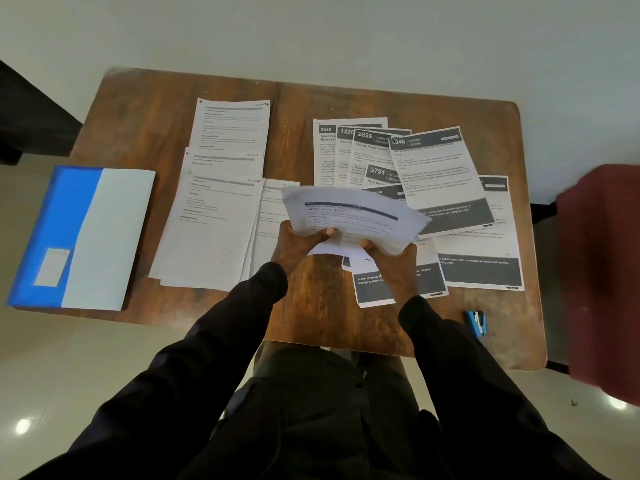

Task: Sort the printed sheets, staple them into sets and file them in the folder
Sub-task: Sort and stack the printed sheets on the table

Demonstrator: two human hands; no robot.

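Note:
Both my hands hold a curled stack of printed sheets above the middle of the wooden table. My left hand grips its lower left edge and my right hand grips its lower right edge. Plain text sheets lie overlapping left of centre. Sheets with dark numbered headers are fanned out on the right. A blue and white folder lies shut at the table's left edge. A small blue stapler sits near the front right edge.
A dark red blurred object stands off the table's right side. A dark piece of furniture is at the far left. A white wall rises behind the table, and a shiny pale floor lies below.

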